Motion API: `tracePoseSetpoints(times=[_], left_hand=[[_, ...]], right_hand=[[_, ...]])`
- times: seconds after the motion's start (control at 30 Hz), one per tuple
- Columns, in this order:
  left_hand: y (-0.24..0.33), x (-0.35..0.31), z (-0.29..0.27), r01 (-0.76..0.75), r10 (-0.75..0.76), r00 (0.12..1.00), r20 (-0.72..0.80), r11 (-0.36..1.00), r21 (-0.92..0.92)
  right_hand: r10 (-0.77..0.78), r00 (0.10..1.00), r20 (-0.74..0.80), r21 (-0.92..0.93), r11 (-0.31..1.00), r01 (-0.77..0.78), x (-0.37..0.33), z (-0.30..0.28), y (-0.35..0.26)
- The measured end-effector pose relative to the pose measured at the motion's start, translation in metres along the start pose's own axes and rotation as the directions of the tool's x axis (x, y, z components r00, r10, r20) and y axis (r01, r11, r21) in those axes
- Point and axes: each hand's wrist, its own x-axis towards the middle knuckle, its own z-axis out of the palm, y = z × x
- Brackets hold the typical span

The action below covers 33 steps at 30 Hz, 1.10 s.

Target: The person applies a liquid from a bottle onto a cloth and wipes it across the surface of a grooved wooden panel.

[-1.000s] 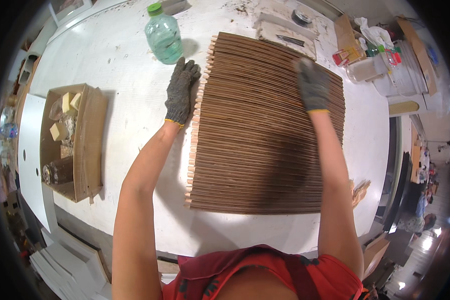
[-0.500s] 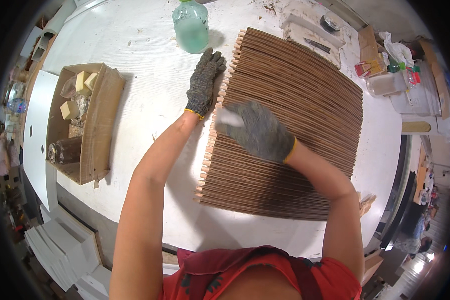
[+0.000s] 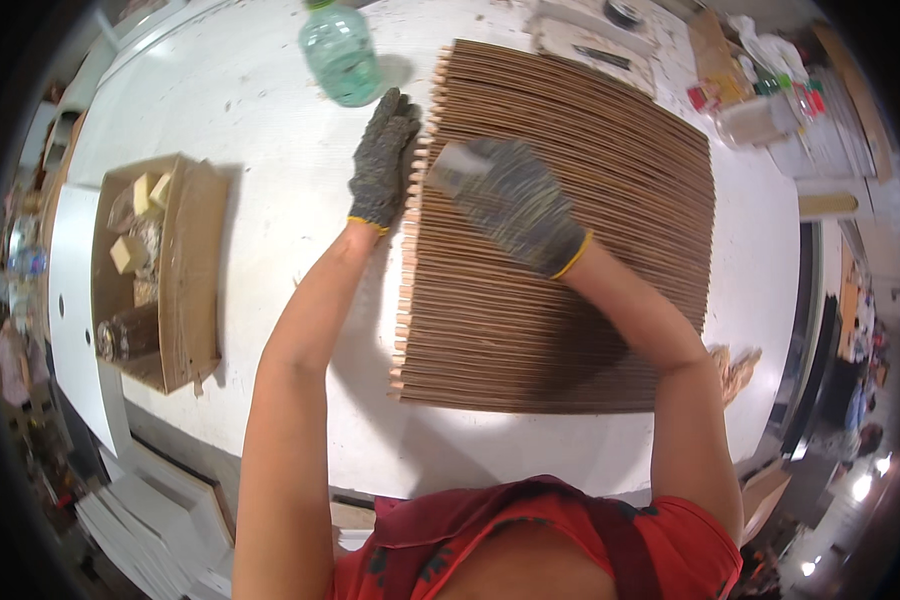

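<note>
A row of brown wood strips [image 3: 570,290], laid side by side, has pale stepped ends along its left edge. My left hand [image 3: 380,165], in a dark grey knit glove, rests on its side by these ends, fingers stretched out and holding nothing. Above the strips, near their left ends, my right hand [image 3: 515,200] in a matching glove is closed on a small pale block [image 3: 460,165], blurred at its edges. The fingers are partly hidden under that hand, and whether the block touches the strips is hard to tell.
On the white table [image 3: 280,240] stands a cardboard box [image 3: 192,290] with yellowish blocks and a jar. A green bottle [image 3: 342,60] stands beyond my left hand. Far right hold a board with a knife [image 3: 602,57], a tape roll [image 3: 623,14] and containers [image 3: 755,122].
My right hand has moved up along the left ends of the strips, carrying the pale block. My left hand stays beside the ends. The whole view has shifted a little.
</note>
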Motion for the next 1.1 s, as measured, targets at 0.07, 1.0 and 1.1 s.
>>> tracePoseSetpoints(times=[0.07,1.0,1.1], left_hand=[[0.018,-0.009,0.008,0.106,-0.127,0.990,0.056,0.955,0.277],[0.007,-0.004,0.004,-0.103,-0.046,0.971,0.236,0.806,0.583],[0.008,-0.002,0.005,-0.146,-0.039,0.965,0.259,0.741,0.656]], right_hand=[[0.161,0.984,0.069,0.107,0.980,-0.168,-0.010,-0.001,0.013],[0.422,0.885,0.196,-0.237,0.896,-0.375,-0.039,-0.067,0.093],[0.149,0.983,0.105,-0.213,0.969,-0.125,-0.002,-0.015,0.076]])
